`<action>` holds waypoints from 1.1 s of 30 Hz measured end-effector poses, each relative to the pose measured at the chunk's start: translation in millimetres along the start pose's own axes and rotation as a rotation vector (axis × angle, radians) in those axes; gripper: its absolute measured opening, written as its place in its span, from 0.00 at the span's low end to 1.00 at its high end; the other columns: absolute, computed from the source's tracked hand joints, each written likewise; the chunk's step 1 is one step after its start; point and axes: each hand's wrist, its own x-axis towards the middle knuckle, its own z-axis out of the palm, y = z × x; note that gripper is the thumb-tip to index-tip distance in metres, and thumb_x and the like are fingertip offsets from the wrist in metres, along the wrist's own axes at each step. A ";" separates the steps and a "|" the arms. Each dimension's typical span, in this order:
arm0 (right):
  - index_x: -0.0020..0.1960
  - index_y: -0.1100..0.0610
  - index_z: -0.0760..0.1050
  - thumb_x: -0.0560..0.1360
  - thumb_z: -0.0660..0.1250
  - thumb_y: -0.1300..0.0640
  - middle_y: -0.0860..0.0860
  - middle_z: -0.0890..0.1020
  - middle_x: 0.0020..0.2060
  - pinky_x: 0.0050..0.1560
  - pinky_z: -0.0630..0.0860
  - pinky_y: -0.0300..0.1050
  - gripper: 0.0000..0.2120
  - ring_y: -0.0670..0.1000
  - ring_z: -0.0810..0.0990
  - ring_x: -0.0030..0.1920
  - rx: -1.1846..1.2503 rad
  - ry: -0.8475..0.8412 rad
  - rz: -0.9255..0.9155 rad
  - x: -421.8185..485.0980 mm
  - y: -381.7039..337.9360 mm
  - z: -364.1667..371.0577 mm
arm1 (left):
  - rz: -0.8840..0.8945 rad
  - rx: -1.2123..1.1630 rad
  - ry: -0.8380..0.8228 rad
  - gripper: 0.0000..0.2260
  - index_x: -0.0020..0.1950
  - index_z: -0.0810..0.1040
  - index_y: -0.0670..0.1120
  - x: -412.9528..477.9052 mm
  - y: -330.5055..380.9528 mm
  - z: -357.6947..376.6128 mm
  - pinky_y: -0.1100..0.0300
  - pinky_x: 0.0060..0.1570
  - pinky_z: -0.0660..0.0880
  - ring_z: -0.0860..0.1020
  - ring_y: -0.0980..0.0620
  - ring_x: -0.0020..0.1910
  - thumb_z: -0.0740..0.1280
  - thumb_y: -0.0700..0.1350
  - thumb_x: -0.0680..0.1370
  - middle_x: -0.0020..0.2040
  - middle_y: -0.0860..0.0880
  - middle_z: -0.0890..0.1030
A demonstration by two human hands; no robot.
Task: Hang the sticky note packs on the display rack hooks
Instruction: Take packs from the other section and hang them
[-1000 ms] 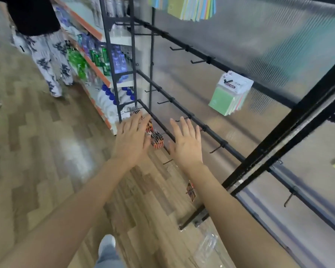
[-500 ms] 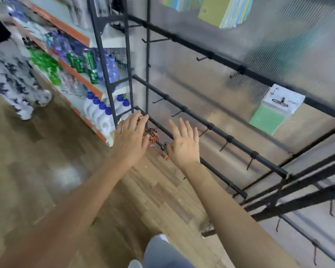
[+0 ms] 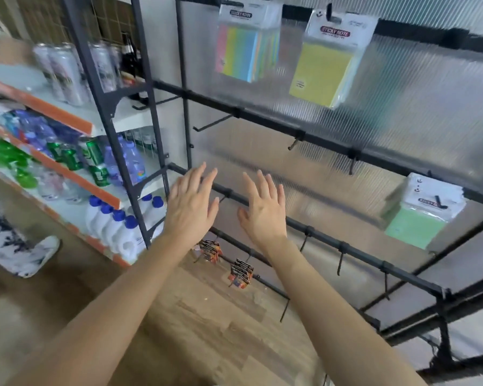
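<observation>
A black display rack (image 3: 268,122) of slanting rails stands against a ribbed translucent panel (image 3: 402,107) over a wood-plank floor (image 3: 221,324). Left of the rack is a shelf unit (image 3: 67,115) with orange edging that carries tall cans (image 3: 64,71), green and blue bottles, and white bottles with blue caps (image 3: 115,232). Beyond the rack's left end, another person's patterned trouser leg and shoe (image 3: 17,246) rest on the floor. Three sticky note packs hang on the rack. A multicolour pack (image 3: 248,48) and a yellow pack (image 3: 325,65) are on its top rail, and a green pack (image 3: 418,218) is on a hook at its right side. Several hooks, such as the one (image 3: 212,124) on the second rail, hang bare, and small orange-and-black cards (image 3: 211,250) dangle from the lowest rail. The left hand (image 3: 191,207) and right hand (image 3: 264,210) are held side by side in front of the rack's third rail. Their backs face the camera, the fingers are spread and straight, and neither hand holds anything. Half a second ago the hands were lower on the rack, level with the small cards, which now show beneath the wrists. The view has swung upward, so the two top-rail packs show in full, and the green pack hangs on the same hook.
</observation>
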 end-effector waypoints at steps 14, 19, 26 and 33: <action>0.76 0.51 0.49 0.78 0.60 0.53 0.55 0.51 0.76 0.73 0.39 0.54 0.31 0.55 0.45 0.75 -0.153 0.214 0.296 71.3 -5.7 -30.2 | 0.282 -0.225 0.050 0.24 0.73 0.61 0.43 123.5 -28.0 -4.8 0.44 0.66 0.60 0.64 0.40 0.68 0.61 0.45 0.78 0.73 0.42 0.61; 0.75 0.52 0.53 0.78 0.60 0.55 0.55 0.52 0.75 0.73 0.40 0.53 0.29 0.55 0.46 0.75 -0.214 0.296 0.348 89.9 -17.5 -53.2 | 0.398 -0.286 0.152 0.22 0.70 0.66 0.41 173.6 -51.2 -25.5 0.44 0.63 0.63 0.68 0.38 0.65 0.63 0.43 0.77 0.69 0.40 0.68; 0.71 0.57 0.63 0.75 0.64 0.61 0.56 0.62 0.73 0.72 0.51 0.56 0.26 0.56 0.59 0.73 -0.275 0.573 0.384 108.0 -26.9 -86.9 | 0.491 -0.297 0.272 0.21 0.68 0.65 0.39 240.8 -70.7 -49.3 0.45 0.62 0.65 0.68 0.38 0.64 0.62 0.43 0.77 0.67 0.39 0.68; 0.74 0.56 0.55 0.77 0.60 0.57 0.54 0.56 0.75 0.72 0.51 0.51 0.28 0.54 0.54 0.74 -0.422 0.548 0.542 130.4 -5.0 -151.7 | 0.526 -0.328 0.309 0.18 0.67 0.67 0.38 283.9 -56.7 -73.8 0.46 0.65 0.60 0.65 0.39 0.66 0.62 0.40 0.77 0.67 0.40 0.67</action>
